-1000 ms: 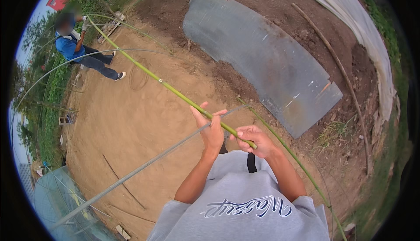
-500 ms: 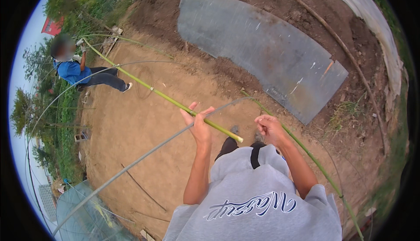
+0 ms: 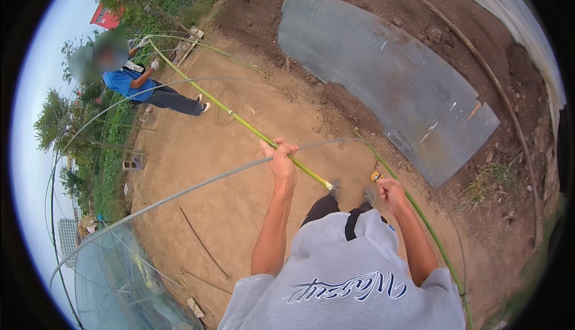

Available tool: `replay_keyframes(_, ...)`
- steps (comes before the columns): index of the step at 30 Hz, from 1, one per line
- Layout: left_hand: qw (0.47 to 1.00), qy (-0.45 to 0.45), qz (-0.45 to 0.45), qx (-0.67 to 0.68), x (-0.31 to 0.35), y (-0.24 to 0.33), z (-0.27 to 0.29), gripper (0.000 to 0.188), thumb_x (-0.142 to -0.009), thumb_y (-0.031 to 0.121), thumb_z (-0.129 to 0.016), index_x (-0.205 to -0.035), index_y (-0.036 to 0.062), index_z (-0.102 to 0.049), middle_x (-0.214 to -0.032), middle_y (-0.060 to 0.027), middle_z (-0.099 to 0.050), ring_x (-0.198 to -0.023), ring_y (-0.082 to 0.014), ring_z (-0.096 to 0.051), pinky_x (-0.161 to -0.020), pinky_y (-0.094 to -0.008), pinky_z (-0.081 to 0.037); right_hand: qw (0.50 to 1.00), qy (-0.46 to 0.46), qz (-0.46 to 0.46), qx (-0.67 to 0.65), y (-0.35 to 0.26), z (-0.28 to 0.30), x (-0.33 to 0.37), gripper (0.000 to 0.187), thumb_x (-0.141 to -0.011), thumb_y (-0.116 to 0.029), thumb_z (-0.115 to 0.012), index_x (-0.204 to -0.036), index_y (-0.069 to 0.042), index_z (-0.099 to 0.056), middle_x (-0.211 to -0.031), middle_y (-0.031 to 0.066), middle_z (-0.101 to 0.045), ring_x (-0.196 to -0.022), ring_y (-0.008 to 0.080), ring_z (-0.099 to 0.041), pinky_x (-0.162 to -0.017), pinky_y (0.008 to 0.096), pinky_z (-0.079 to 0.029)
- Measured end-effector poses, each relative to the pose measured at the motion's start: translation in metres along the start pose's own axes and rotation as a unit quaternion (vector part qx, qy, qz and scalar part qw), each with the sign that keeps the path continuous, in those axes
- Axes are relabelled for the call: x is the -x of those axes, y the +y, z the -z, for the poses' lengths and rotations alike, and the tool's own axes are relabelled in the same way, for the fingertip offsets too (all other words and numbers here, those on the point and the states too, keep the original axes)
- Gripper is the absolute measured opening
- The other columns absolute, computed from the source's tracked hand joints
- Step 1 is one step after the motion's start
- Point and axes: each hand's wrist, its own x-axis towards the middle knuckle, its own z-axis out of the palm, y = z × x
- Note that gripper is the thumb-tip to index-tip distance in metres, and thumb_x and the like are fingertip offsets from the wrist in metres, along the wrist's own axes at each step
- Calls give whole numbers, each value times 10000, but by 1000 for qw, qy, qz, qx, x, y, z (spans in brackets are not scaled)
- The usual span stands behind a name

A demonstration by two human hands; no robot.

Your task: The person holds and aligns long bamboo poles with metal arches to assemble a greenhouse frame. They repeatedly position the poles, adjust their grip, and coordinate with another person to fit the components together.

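Left hand (image 3: 280, 157) curled round smooth green bamboo pole (image 3: 239, 118) — right hand (image 3: 390, 192) fisted.

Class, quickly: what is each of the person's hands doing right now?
Left hand: closed around the long green bamboo pole.
Right hand: closed on a second thin green bamboo pole.

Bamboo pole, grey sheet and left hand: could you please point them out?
Bamboo pole (image 3: 239, 118), head view, mid shaft.
Grey sheet (image 3: 383, 78), head view, its middle.
Left hand (image 3: 280, 161), head view, back of the hand.
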Motion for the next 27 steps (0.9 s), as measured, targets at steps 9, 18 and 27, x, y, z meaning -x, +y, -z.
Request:
replay_keyframes(9,1000,9,16,19,2,8,-3,658,-758,-24,-463,-1331,2,-141,-1071,-106,-386,-731,-174,-549,-727,-329,-484,997,65,28,15,35,22,10,79,-912,-103,-514,-905,-53,-574,-632,8,-539,-478,96,-467,-424,224,-356)
replay_keyframes(18,997,-41,47,-49,10,30,-1,911,-806,-1,-419,-1429,-93,239,-1219,-166,-342,-812,-179,-555,-784,-301,-476,980,194,-27,-28,121,47,58,95,-913,-103,-499,-869,-57,-568,-634,18,-521,-492,119,-450,-448,259,-384)
replay_keyframes(27,994,-80,46,-56,0,17,5,898,-827,-2,-406,-1400,-114,276,-1233,-161,-318,-923,-211,-529,-878,-317,-454,934,340,55,-97,186,50,140,128,-894,-96,-546,-766,-94,-550,-618,12,-516,-469,111,-441,-420,255,-359)
